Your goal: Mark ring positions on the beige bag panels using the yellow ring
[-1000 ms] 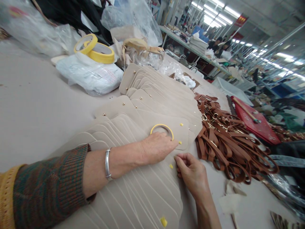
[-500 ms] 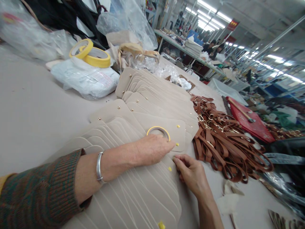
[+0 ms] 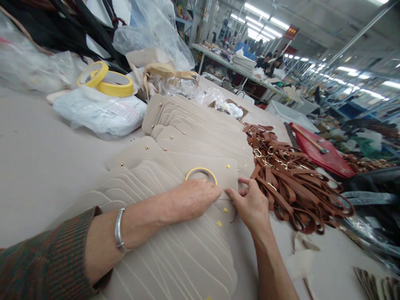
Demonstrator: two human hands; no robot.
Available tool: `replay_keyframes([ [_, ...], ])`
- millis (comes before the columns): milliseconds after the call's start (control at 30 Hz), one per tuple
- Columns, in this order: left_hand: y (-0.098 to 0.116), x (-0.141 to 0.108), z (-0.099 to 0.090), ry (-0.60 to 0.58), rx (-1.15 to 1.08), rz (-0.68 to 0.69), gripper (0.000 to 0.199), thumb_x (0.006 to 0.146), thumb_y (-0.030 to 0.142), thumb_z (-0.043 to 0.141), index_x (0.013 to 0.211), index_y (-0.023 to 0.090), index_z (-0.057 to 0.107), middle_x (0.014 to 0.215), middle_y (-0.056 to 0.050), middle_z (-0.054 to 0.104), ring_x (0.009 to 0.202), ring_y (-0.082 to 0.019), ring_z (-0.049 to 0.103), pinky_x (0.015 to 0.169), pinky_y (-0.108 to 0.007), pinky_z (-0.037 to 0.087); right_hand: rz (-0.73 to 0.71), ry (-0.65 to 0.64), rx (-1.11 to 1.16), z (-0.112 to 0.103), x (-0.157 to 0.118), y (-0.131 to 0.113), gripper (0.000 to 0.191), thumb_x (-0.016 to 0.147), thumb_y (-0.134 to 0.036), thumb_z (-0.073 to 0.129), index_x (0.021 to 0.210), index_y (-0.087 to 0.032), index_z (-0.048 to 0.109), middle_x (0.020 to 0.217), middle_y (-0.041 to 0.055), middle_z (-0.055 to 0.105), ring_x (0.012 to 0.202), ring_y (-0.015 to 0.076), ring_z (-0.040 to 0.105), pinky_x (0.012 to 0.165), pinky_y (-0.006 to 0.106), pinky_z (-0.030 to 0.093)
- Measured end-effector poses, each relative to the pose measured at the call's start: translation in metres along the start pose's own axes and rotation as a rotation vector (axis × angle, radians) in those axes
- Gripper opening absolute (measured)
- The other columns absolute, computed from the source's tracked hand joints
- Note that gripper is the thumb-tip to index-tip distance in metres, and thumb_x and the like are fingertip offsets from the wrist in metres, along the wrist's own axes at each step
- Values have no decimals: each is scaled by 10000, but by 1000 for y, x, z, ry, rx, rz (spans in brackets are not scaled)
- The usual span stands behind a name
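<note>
Fanned across the table are overlapping beige panels (image 3: 175, 250) with rounded corners, some with small brass studs. My left hand (image 3: 195, 200) is closed around a yellow-edged roll of masking tape (image 3: 201, 169), resting over the panels. Close by on its right, my right hand (image 3: 251, 204) has its thumb on the lower right corner of an upper panel (image 3: 215, 160) and its fingers at that panel's right edge. A yellow tape bit (image 3: 228, 166) sticks near this panel's upper corner. Two more bits (image 3: 225, 210) lie on panels below. The left fingertips are partly hidden.
Brown straps (image 3: 281, 183) with gold clasps are heaped on the right, beside a red board (image 3: 321, 150). Two yellow tape rolls (image 3: 115, 84) sit on a white plastic-wrapped bundle (image 3: 100, 112) at the back left. Scraps (image 3: 303, 243) lie front right.
My right hand has moved up from the lower panel's edge to the upper panel's corner. Another yellow bit now shows on the lower panel. My left hand keeps the tape roll; the view has shifted slightly.
</note>
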State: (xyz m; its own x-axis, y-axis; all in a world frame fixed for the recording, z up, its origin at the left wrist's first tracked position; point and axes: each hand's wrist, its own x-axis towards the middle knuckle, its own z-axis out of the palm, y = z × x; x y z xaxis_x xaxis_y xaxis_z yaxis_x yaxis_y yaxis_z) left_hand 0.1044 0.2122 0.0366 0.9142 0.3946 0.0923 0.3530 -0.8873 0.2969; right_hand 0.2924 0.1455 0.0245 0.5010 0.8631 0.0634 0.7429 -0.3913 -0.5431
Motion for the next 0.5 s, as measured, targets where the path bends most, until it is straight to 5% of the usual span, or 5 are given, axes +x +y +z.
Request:
replay_keyframes([
  [200,1,-5,-10,52,-128,71,96,931,172,424,860,178,488,761,-17,608,686,-160,560,611,-258,378,-22,-118,394,-14,-21,3,395,779,-474,599,988,-142,648,668,25,657,569,152,572,546,252,440],
  [333,1,-7,-11,77,-186,123,99,940,172,408,873,179,480,777,-9,602,687,-145,544,631,-246,390,12,-228,436,-23,-46,16,337,851,-493,529,847,-168,618,570,-11,580,496,115,493,471,213,383],
  [500,-1,-3,-7,262,-248,63,129,963,172,362,905,170,477,872,-34,578,780,-149,539,722,-249,426,104,-257,499,-17,-63,31,342,873,-492,507,915,-166,601,653,9,622,517,110,506,490,210,401],
])
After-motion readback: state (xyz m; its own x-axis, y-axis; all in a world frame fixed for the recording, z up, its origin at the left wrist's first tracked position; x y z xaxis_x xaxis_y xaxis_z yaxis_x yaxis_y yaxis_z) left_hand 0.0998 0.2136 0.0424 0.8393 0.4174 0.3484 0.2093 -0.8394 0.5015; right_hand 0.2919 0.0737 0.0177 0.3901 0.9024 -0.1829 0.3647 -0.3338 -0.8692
